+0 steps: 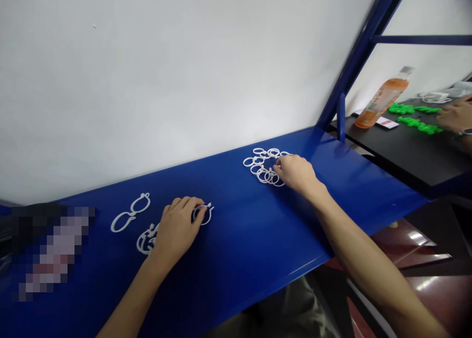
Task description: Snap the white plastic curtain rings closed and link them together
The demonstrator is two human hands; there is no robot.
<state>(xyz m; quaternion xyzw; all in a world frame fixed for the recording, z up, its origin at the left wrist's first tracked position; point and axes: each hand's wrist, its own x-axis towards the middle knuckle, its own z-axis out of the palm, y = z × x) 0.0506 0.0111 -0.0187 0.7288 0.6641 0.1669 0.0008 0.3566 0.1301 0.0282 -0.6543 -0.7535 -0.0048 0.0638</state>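
My left hand (177, 226) rests on the blue shelf (236, 230), fingers curled and pinching a white plastic ring (205, 214). More linked white rings (146, 240) lie partly under that hand. A separate linked pair of white rings (130, 212) lies further left. My right hand (296, 173) reaches to a pile of several loose white rings (262, 164) near the wall, fingertips closed on a ring at the pile's edge.
A white wall backs the shelf. A blue frame post (341, 113) divides it from a black table (405, 151) at right, with an orange drink bottle (383, 102), green plastic pieces (416, 117) and another person's hand (457, 116). A blurred patch sits at the left.
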